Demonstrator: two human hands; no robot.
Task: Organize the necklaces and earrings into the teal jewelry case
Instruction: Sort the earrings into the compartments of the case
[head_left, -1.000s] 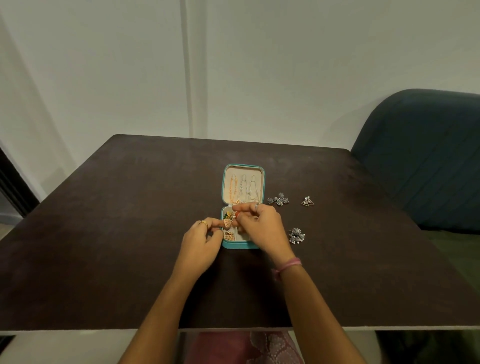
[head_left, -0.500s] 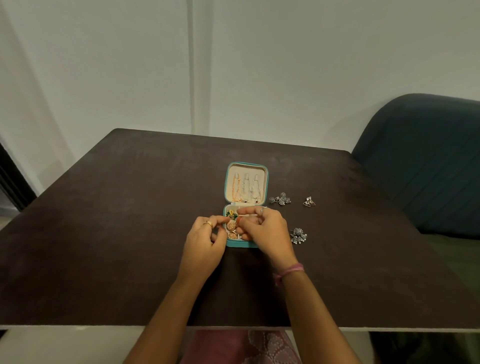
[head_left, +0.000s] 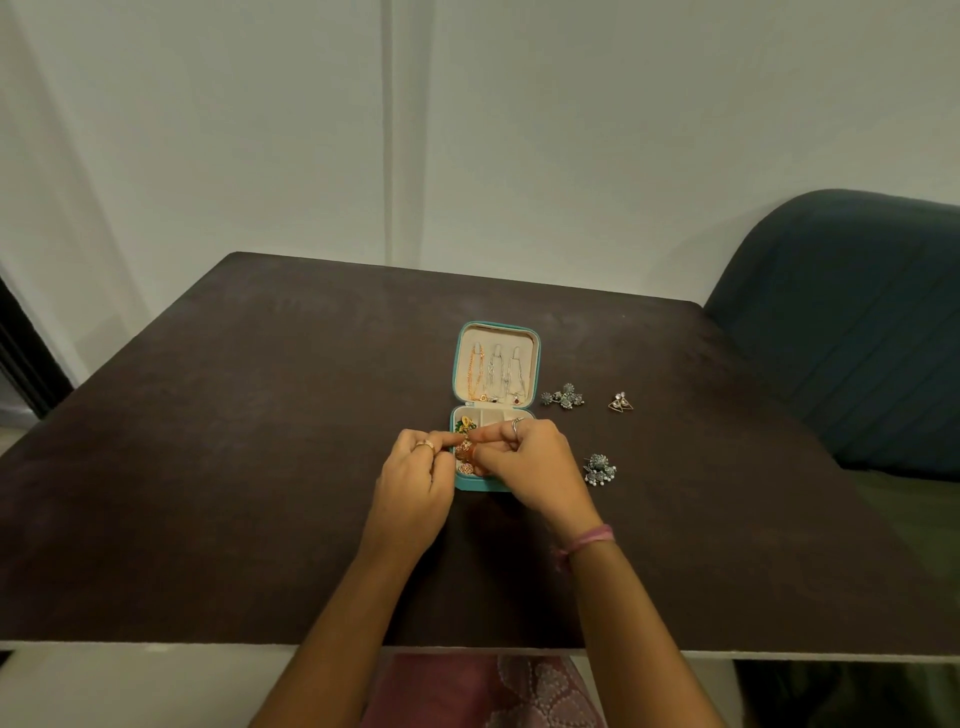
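Observation:
The teal jewelry case (head_left: 459, 364) lies open on the dark table (head_left: 260, 441). Three necklaces (head_left: 496, 373) hang in its cream lid. A green and yellow earring (head_left: 462, 423) sits in the tray's left compartment. My left hand (head_left: 415, 480) and my right hand (head_left: 527, 465) meet over the tray's left side, both pinching a small gold and orange earring (head_left: 465, 447). Another gold piece (head_left: 464, 469) lies under it in the tray. My hands hide most of the tray.
Loose earrings lie right of the case: a silver flower pair (head_left: 563, 397), a gold triangle pair (head_left: 621, 404) and a silver cluster pair with pearl drops (head_left: 600, 468). A dark blue chair (head_left: 852, 322) stands at the right. A white wall rises behind the table's far edge.
Both hands have stayed over the tray's left side, drawing slightly closer together around the gold earring. The camera view has shifted a little.

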